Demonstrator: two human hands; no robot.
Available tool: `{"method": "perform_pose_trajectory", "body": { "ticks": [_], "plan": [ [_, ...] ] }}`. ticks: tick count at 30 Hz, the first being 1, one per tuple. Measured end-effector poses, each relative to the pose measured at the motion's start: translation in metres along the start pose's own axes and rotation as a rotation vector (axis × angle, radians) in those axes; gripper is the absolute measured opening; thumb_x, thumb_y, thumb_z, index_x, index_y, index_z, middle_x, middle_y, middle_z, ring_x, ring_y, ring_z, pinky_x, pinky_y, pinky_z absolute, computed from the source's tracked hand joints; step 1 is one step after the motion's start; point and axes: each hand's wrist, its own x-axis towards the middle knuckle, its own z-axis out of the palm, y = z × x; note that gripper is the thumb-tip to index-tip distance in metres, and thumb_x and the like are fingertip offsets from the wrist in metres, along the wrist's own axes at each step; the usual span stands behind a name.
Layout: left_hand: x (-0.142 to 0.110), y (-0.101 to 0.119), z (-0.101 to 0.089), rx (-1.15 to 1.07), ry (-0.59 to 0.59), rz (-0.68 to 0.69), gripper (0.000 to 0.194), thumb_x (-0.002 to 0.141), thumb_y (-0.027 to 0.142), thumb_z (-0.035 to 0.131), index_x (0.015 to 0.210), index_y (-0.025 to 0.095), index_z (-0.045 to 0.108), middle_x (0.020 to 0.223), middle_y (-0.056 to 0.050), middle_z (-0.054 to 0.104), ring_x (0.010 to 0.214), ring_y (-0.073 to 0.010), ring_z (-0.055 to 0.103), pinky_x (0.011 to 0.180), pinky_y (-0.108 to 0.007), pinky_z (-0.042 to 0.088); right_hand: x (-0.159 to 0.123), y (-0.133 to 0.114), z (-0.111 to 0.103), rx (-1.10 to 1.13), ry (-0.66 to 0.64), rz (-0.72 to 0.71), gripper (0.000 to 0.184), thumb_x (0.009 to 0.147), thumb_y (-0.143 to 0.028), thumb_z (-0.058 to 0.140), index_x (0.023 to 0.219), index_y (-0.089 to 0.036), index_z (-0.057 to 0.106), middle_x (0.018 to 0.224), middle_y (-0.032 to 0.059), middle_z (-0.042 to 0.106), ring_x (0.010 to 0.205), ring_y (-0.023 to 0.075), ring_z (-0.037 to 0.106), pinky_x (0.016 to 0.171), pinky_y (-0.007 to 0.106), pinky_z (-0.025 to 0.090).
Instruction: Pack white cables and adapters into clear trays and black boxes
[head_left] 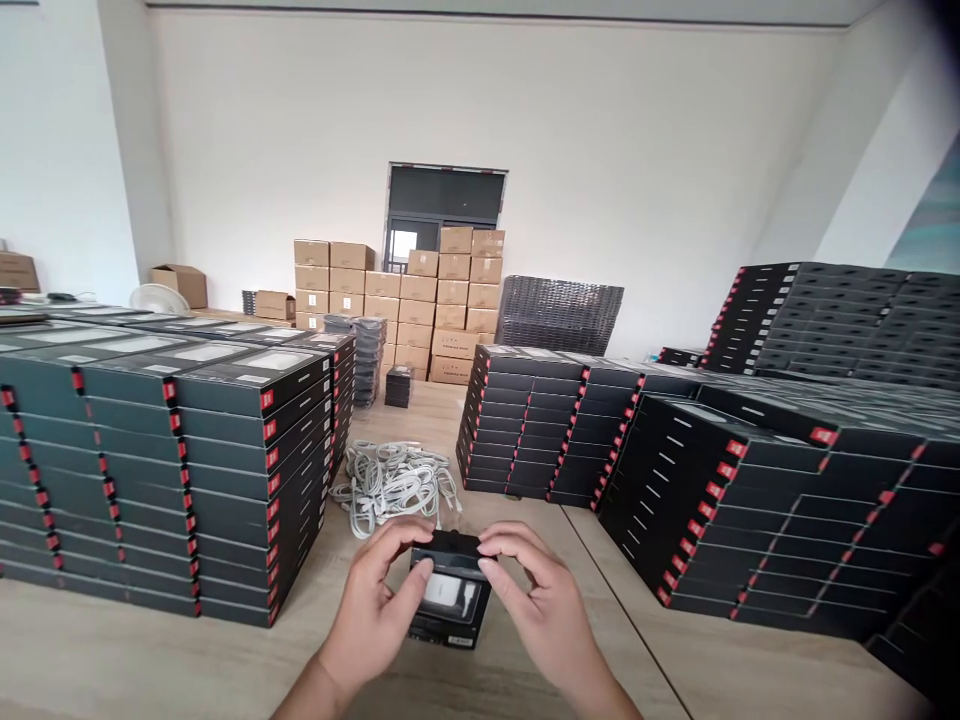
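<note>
Both my hands hold a small black box (448, 590) over the wooden table (150, 660), near its front edge. My left hand (379, 600) grips the box's left side, thumb on top and fingers curled over the far edge. My right hand (536, 595) grips the right side the same way. A white item shows inside the box, under the thumbs. Just beyond the box lies a pile of white cables (394, 480).
Tall stacks of black boxes with red tabs stand at the left (187, 470), centre right (532, 425) and right (787, 500). Brown cartons (420, 300) and dark trays (559, 315) are piled by the far wall. A narrow strip of table runs between the stacks.
</note>
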Motion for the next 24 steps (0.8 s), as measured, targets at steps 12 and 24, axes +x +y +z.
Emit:
{"method": "perform_pose_trajectory", "body": {
  "ticks": [12, 24],
  "plan": [
    [0.003, -0.001, -0.007, 0.109, -0.035, 0.037, 0.021, 0.091, 0.025, 0.049, 0.100, 0.023, 0.068, 0.119, -0.009, 0.063, 0.113, -0.0220, 0.058, 0.100, -0.041, 0.045, 0.002, 0.001, -0.009, -0.051, -0.123, 0.038, 0.015, 0.086, -0.035, 0.063, 0.087, -0.027, 0.076, 0.106, 0.0083, 0.067, 0.100, 0.0255, 0.064, 0.089, 0.037, 0.050],
    [-0.012, -0.004, 0.037, 0.554, -0.050, -0.121, 0.120, 0.055, 0.023, 0.077, 0.153, 0.021, 0.008, 0.159, -0.015, 0.009, 0.144, -0.0414, 0.013, 0.114, -0.062, 0.022, 0.002, 0.024, 0.013, 0.213, 0.223, 0.303, 0.033, 0.068, -0.051, 0.076, 0.086, -0.022, 0.078, 0.096, 0.0105, 0.076, 0.092, 0.0307, 0.070, 0.084, 0.040, 0.058]
  ]
}}
